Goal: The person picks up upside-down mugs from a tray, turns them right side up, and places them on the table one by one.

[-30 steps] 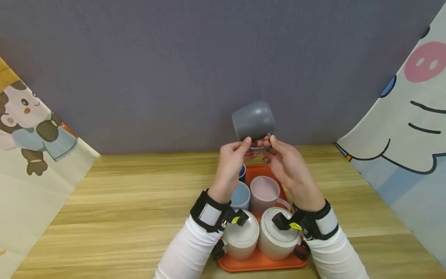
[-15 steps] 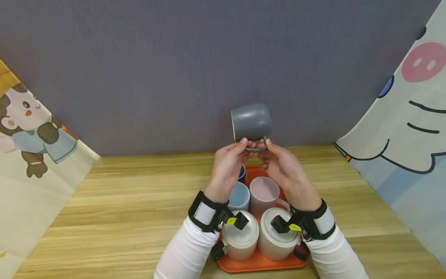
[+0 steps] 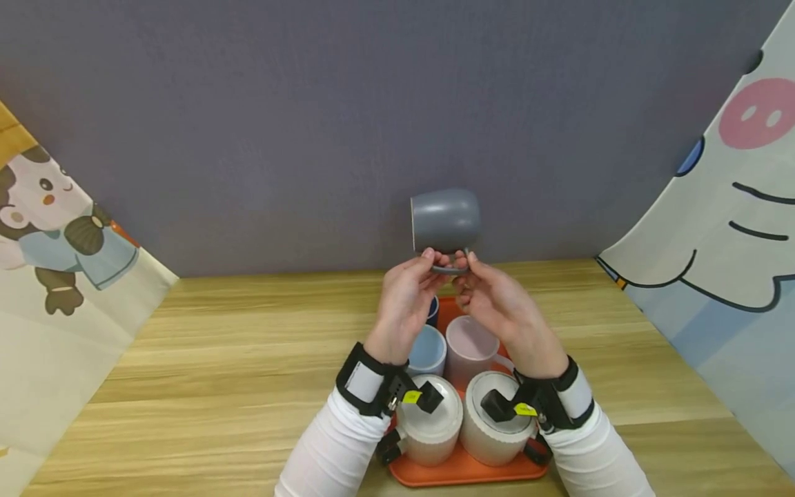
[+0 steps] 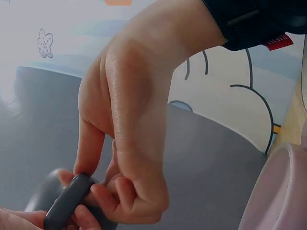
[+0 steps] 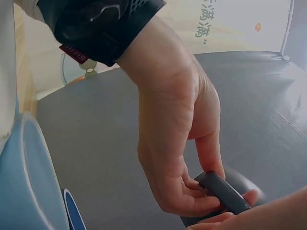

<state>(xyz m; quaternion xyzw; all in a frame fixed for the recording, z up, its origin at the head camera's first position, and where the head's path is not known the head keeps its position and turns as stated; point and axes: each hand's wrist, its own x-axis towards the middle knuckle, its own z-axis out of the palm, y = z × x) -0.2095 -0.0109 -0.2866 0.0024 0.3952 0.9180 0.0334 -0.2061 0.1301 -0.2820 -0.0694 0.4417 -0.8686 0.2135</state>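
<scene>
A matte grey mug (image 3: 446,219) is held up in front of the backdrop, lying on its side with its mouth to the left and its handle downward. My left hand (image 3: 404,304) pinches the handle at the end nearer the rim. At the handle's other end, nearer the base, my right hand (image 3: 506,314) pinches with thumb and fingers. The left wrist view has the right hand (image 4: 136,129) across from the camera, fingertips on the dark handle (image 4: 69,203). Likewise, the right wrist view has the left hand (image 5: 175,124) gripping that handle (image 5: 225,191).
Under the hands, an orange tray (image 3: 468,473) stands on the wooden table (image 3: 248,386). It carries a pink mug (image 3: 472,342), a light blue mug (image 3: 427,348), a partly hidden dark blue cup (image 3: 432,310) and two lidded cream mugs (image 3: 428,435). A grey backdrop (image 3: 279,138) rises behind.
The grey mug has come slightly down and left, and its tilt has levelled so it lies nearly horizontal. Both hands have shifted a little left with it, still holding the handle.
</scene>
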